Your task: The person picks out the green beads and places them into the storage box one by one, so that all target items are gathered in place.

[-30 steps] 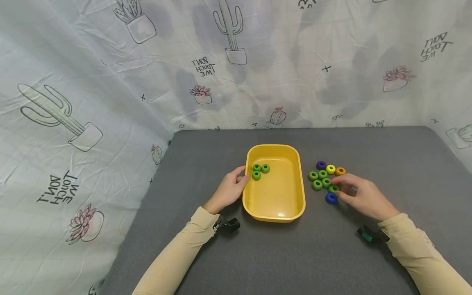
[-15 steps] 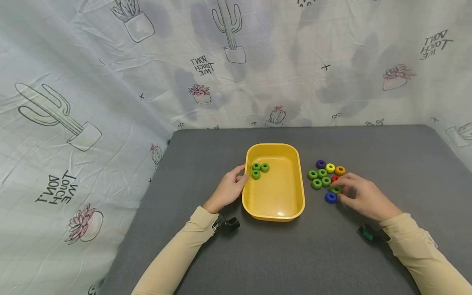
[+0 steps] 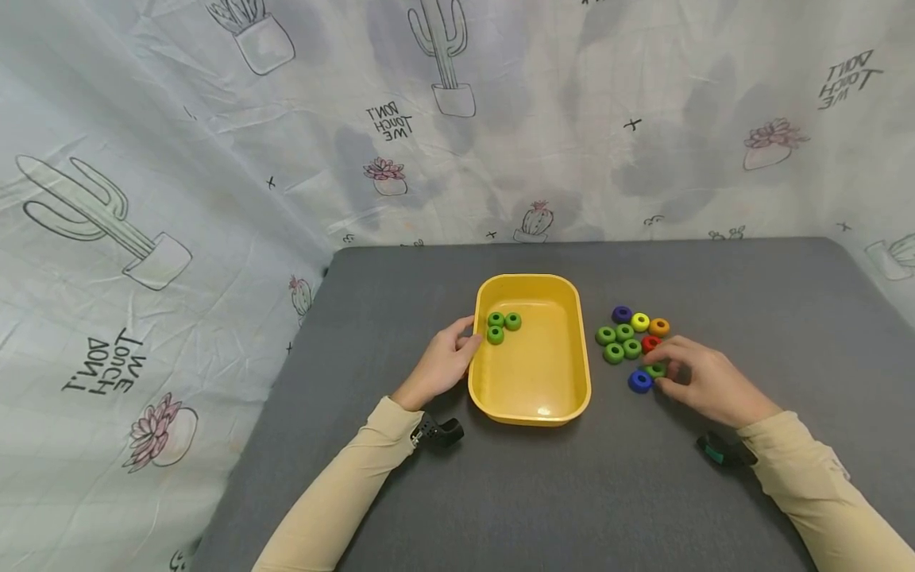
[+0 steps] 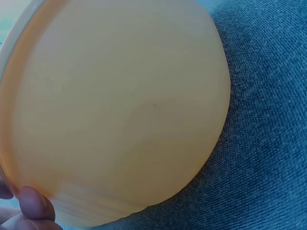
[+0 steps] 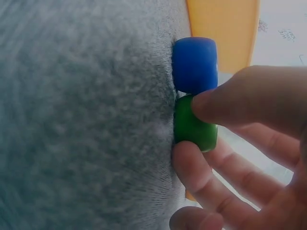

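Note:
My left hand grips the left rim of a yellow plastic tray, its thumb over the edge. In the left wrist view, fingertips hold the tray's wall. Three green beads lie inside, near the tray's left side. To the right of the tray, my right hand pinches a green bead between thumb and finger. In the right wrist view, that green bead is still on the table, touching a blue bead. A red bead sits just beyond the fingers.
Several more green beads form a loose cluster right of the tray. Behind them stand a dark purple bead, a yellow bead and an orange bead. A grey table carries everything; patterned white cloth hangs behind.
My right hand has drawn the green bead slightly to the right, away from the cluster. The red bead, hidden before, now shows. My left hand stays on the tray.

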Demonstrator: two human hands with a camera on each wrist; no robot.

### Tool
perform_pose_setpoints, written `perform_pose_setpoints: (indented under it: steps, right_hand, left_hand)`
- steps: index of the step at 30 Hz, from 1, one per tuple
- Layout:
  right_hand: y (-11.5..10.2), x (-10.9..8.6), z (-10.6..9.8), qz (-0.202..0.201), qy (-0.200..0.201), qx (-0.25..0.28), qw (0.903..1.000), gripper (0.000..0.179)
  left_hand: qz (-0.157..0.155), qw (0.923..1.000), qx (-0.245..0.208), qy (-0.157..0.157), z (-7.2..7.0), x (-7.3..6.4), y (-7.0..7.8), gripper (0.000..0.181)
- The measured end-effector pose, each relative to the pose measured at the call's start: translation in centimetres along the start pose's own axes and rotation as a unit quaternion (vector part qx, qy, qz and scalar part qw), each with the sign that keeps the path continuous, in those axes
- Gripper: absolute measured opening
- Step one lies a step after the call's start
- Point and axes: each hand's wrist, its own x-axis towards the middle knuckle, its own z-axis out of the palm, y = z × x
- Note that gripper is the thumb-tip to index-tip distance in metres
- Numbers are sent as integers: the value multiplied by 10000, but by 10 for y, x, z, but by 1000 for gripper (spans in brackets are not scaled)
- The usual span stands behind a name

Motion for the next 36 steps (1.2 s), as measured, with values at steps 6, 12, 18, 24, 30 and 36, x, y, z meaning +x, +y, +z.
perform_pose_setpoints:
  steps: [6,12,18,24,30,36]
  right_hand:
    - [1,-1,-1,24,47,0,10000,37]
    - [1,-2,-1,75,117,-20,9999,37]
    - [1,-1,-1,87,181,-64,9998,37]
    - [0,-2,-1,212,183,-40,9996,34]
    - [-2,-2,-1,329,236,-9,9992,31]
    - [-3,-1,0,364,370,22,9986,30]
  left_hand:
    - [-11,10000,58,-10,-1,0,1,53]
    - [47,10000,43,10,-1,1,1,52]
    - [-9,10000,25,12,-1,1,2,52]
    - [-21,10000,62,14,-1,0,3,52]
    - [-61,10000,39,-1,-1,0,3,52]
    - [-36,10000,58,-14,-1,1,2,52]
